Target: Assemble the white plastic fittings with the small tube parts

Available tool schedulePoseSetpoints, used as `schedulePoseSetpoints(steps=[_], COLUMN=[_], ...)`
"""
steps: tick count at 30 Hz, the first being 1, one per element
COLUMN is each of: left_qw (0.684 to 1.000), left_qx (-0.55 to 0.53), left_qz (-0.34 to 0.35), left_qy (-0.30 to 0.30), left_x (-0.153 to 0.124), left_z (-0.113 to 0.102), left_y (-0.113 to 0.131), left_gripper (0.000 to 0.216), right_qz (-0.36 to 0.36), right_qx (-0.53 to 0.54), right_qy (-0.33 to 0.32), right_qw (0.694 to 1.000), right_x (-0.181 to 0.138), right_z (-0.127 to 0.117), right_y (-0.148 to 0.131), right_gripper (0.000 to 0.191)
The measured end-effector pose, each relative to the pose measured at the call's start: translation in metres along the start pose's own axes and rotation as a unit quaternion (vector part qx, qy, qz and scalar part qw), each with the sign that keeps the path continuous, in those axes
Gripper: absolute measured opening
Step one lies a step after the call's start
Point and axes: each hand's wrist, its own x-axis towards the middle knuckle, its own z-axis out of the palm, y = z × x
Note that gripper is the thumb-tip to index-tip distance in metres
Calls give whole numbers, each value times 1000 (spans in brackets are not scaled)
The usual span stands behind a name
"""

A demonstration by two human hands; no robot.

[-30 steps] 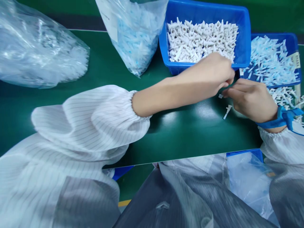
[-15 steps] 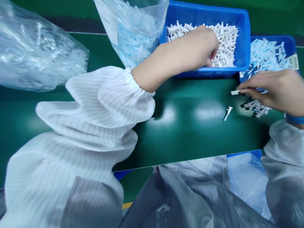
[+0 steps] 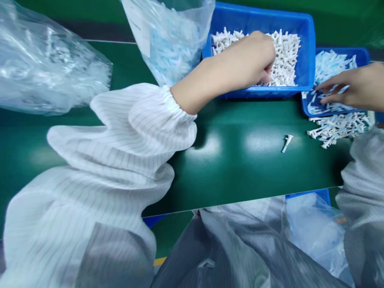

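My left hand (image 3: 258, 56) reaches into a large blue bin (image 3: 306, 52) heaped with small white plastic fittings (image 3: 285, 56). Its fingers curl down at the bin's near side, and what they hold is hidden. Over a smaller blue bin (image 3: 304, 109) on the right, my right hand (image 3: 357, 86) hovers low with thumb and fingers apart, among light-blue-and-white tubular pieces (image 3: 333, 64). Just in front of that bin lies a pile of joined white-and-blue pieces (image 3: 339, 128). A single joined piece (image 3: 287, 143) rests alone on the green tabletop (image 3: 240, 168).
A clear bag of light-blue pieces (image 3: 174, 44) leans beside the large bin. Farther left is a bigger clear bag of transparent parts (image 3: 54, 68). Below the table's front edge sits another plastic bag (image 3: 315, 228), partly over something blue.
My right hand has moved up and back from the joined pile into the small bin. The white fitting it pinched is no longer in its fingers. The left hand has barely moved.
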Motion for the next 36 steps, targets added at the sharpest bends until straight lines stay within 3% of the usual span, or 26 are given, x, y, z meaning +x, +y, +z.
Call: schedulePoseSetpoints(steps=[4,9,13,16,19,23,25,28,32,36], left_qw=[1000,998,996,994,998,998,997,992,987,988], left_qx=[5,-19,20,49,12,-31,-45,-68,-62,5], left_qz=[-9,-44,-75,-89,-59,13,68,105,147,150], left_qy=[29,41,49,29,0,-52,-11,23,35,48], left_x=[-1,-3,-10,-16,-23,-36,-42,-48,-49,-50], left_z=[-1,-9,-24,-37,-40,-13,10,38,55,66], left_y=[2,5,20,43,67,78,72,56,42,47], left_gripper=[21,23,36,43,43,40,45,34,18,30], right_qz=[-23,-54,-76,-110,-121,-131,-118,-80,-50,27], right_qx=[-10,-17,-6,35,65,63,48,40,54,117], right_qy=[14,77,126,113,94,91,109,143,160,158], right_qw=[1000,995,989,987,986,985,986,986,984,980], right_x=[17,2,3,8,11,11,9,5,-5,-12], right_z=[12,18,25,30,31,28,26,22,13,3], right_y=[-17,-14,-9,-7,-9,-18,-23,-30,-40,-53], right_gripper=[29,42,49,35,17,7,7,14,21,21])
